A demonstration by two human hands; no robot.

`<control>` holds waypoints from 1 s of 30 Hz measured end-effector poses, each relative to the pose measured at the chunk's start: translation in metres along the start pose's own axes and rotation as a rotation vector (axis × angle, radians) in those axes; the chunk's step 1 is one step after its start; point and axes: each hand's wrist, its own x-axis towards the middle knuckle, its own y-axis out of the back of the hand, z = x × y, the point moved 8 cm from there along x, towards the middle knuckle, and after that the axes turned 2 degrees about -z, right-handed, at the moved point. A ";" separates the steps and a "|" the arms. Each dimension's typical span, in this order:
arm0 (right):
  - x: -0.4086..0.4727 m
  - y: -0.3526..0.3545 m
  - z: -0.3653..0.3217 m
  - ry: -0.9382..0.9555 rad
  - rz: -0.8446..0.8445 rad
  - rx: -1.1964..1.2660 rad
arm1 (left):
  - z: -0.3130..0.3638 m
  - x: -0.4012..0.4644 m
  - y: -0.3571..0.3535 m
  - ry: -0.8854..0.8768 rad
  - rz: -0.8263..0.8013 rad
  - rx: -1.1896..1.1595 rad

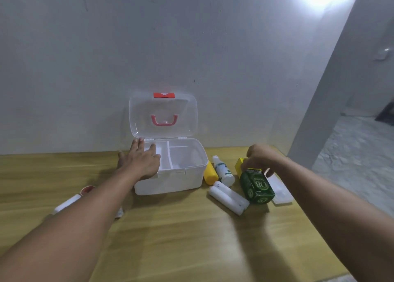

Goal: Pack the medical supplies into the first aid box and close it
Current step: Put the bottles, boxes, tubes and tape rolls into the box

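- Both forearms reached in from the bottom corners over the wooden table point(174, 239), the nearest things to the camera.
- At about 3 o'clock from the box, the right hand point(263, 159) curled over the top end of the green carton point(257, 186); fingers and thumb were bent around it, though whether they truly pinched it I cannot tell, as the hand was blurred.
- That green carton stood tilted on the table, its lower end toward 6 o'clock.
- Just behind the carton, at 12 o'clock of it, a small yellow box point(240, 164) showed under the right hand.
- A flat clear plastic case point(281, 191) lay beside the carton at its 3 o'clock.
- Two white rolls point(229, 198) lay side by side at the carton's 9 o'clock, touching each other.
- Beyond the rolls, a white spray bottle point(223, 172) and a yellow bottle point(210, 174) lay close together, the yellow one just beside the box wall.
- The left hand point(141, 161) lay spread flat, fingers apart, on the left rim of the first aid box point(170, 181), clasping nothing.
- The white box sat open near the table's far edge, its divided inside bare, its clear lid point(163, 115) standing upright against the wall.
- At 8 o'clock from the box, a white tube point(66, 204) and a small red-rimmed round item point(87, 189) lay partly hidden by the left forearm.
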 end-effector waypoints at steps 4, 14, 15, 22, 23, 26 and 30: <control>-0.004 0.026 -0.021 0.085 0.091 0.125 | 0.001 -0.001 0.002 0.000 0.006 -0.029; -0.020 0.062 -0.124 0.243 0.203 0.387 | -0.002 0.001 0.001 0.004 0.023 -0.081; -0.019 0.056 -0.132 0.238 0.203 0.382 | -0.002 0.001 0.000 0.006 0.019 -0.084; -0.008 0.029 -0.156 0.220 0.208 0.282 | -0.001 0.000 0.001 0.007 0.019 -0.094; -0.007 0.026 -0.157 0.218 0.195 0.254 | -0.001 0.000 0.001 0.006 0.018 -0.094; -0.006 0.019 -0.162 0.225 0.159 0.190 | -0.001 0.001 0.000 0.006 0.018 -0.089; -0.008 0.007 -0.175 0.249 0.212 0.042 | -0.002 0.001 0.000 0.006 0.024 -0.100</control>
